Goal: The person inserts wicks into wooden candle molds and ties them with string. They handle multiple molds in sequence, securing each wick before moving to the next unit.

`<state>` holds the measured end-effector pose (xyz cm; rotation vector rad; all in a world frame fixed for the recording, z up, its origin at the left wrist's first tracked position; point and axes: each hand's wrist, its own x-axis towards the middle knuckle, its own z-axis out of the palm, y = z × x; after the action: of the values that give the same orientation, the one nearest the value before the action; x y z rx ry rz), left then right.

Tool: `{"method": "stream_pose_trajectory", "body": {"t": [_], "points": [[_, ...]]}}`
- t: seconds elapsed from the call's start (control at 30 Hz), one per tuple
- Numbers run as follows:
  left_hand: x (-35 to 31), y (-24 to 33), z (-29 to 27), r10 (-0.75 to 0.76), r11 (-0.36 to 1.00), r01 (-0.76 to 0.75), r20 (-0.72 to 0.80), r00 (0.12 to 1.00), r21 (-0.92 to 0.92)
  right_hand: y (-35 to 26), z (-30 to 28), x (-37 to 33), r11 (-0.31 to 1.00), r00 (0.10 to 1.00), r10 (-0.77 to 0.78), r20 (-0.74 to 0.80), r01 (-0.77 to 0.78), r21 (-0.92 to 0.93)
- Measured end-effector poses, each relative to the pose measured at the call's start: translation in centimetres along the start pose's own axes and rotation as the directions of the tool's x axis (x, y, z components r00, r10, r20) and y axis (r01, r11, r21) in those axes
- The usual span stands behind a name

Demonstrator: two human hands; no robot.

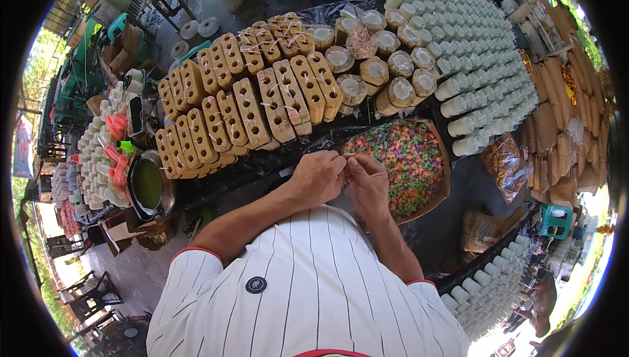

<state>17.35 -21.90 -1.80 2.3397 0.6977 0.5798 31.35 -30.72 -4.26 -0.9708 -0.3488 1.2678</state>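
While our L hand [319, 177] & R hand [367, 183] pinched, fingers curled — held item unclear — a wrist bump could've spilled the colored pcs [414, 167].

No wording legible. Round dark badge [256, 284] with pale emblem marks white pinstriped shirt [321, 272] at 7 o'clock. Brown paper bag [481, 231] at 4 o'clock carries printed block, too small to read. Banner [23, 147] at 9 o'clock bears blurred design.

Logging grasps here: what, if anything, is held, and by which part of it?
It cannot be told: the left hand and right hand are close together; anything between them is hidden or too small.
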Motion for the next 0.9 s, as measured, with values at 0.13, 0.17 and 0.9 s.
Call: {"method": "stream_pose_trajectory", "body": {"t": [0.13, 0.17, 0.9], "points": [[0.0, -1.7, -1.5, 0.011, 1.000, -0.013, 0.073, 0.997, 0.023, -0.1, -2.0, 2.5, 0.913, 0.984, -0.052, -0.169, 0.116, 0.391], [0.1, -2.1, -1.8, -0.013, 1.000, 0.013, 0.068, 0.998, 0.001, -0.8, -3.0, 3.3, 0.844, 0.972, -0.058, -0.228, 0.170, 0.509], [6.1, -24.5, -16.6, -0.079, 0.908, 0.142, -0.173, 0.982, 0.395, 2.8, 9.5, 16.5, 0.808, 0.964, -0.241, 0.115, 0.265, -0.526]]}}
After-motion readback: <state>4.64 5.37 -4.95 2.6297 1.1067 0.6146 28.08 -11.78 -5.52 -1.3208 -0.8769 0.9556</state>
